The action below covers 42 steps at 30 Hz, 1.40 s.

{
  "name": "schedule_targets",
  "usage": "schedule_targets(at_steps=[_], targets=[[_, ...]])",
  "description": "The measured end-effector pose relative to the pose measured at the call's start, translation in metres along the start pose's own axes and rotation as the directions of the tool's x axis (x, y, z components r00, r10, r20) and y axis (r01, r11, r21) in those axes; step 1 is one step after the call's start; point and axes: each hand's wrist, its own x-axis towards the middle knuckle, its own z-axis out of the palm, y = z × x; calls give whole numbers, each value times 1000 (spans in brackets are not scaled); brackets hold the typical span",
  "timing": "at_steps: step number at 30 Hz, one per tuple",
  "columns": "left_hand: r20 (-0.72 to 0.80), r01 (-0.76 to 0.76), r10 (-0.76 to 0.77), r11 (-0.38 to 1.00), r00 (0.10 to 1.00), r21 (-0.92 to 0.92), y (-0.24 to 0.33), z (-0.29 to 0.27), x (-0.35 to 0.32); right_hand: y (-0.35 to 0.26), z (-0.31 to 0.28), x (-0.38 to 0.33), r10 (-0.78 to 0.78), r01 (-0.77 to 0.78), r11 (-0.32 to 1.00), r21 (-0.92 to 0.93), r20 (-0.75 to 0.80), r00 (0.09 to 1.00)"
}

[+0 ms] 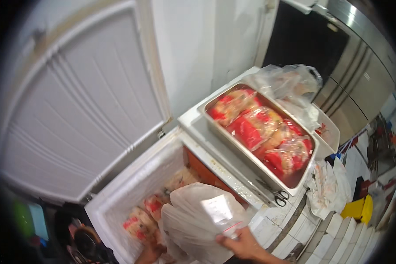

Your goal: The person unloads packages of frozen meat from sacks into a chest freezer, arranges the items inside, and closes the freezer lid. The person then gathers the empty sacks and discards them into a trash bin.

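Observation:
My right hand (242,245) is closed on the edge of a big whitish plastic bag (185,204), which has a white label and a thin red strip near my fingers. The bag hangs over the open chest freezer (102,216), and its contents do not show. My left hand (150,254) is low at the freezer's near side, next to the bag and several red-and-clear packages (138,223) of pale food. Its fingers are blurred and partly hidden, so their hold does not show.
The freezer lid (83,101) stands raised at left. On the closed side sits a metal tray (251,160) of wrapped packages in reddish liquid, with scissors (280,198) beside it. Clear bags (290,83), a white tub (330,127) and a yellow container (358,209) are at right.

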Motion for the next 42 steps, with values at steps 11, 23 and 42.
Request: schedule_targets(at_steps=[11, 23, 42], targets=[[-813, -589, 101, 741, 573, -323, 159, -139, -93, -145, -208, -55, -83, 487, 687, 540, -607, 790], [-824, -852, 291, -47, 487, -521, 426, -189, 110, -169, -503, 30, -277, 326, 939, -107, -798, 535], [-535, -601, 274, 365, 799, -711, 664, -40, 514, -56, -693, 372, 4, 57, 996, 71, -660, 751]])
